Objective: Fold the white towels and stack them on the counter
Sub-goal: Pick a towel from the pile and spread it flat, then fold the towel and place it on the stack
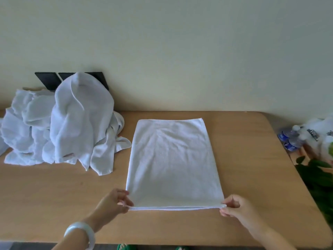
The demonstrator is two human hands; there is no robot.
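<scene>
Item 1. White towel (173, 163): lies flat on the wooden counter (63, 195), right of centre, its long sides running away from the person. The far edge lies near the wall, and the near edge lies between the two hands. The surface is smooth with faint creases. The near edge appears to be two layers thick.

Item 2. Left hand (115, 201): at the towel's near left corner, thumb and fingers pinching the hem. A pale bangle (81, 233) is on the wrist.

Item 3. Right hand (234, 207): at the towel's near right corner, fingers curled, thumb and forefinger pinching the hem. The two hands are level with each other, and the near edge is stretched straight between them.

Item 4. Pile of unfolded white towels (63, 127): heaped at the back left of the counter, against the wall. One towel stands up in a peak. The pile's loose right-hand corners lie just beside the flat towel's left edge without touching it.

Item 5. Black wall plates (48, 80): on the wall behind the pile, partly hidden by it.

Item 6. Water bottles (290, 139) with blue labels: beyond the counter's right end, beside a white plastic bag (317, 130).

Item 7. Green leaves (317, 177): below the bag, at the right edge of the view.

Item 8. Green footwear (124, 247): just visible under the counter's near edge.
</scene>
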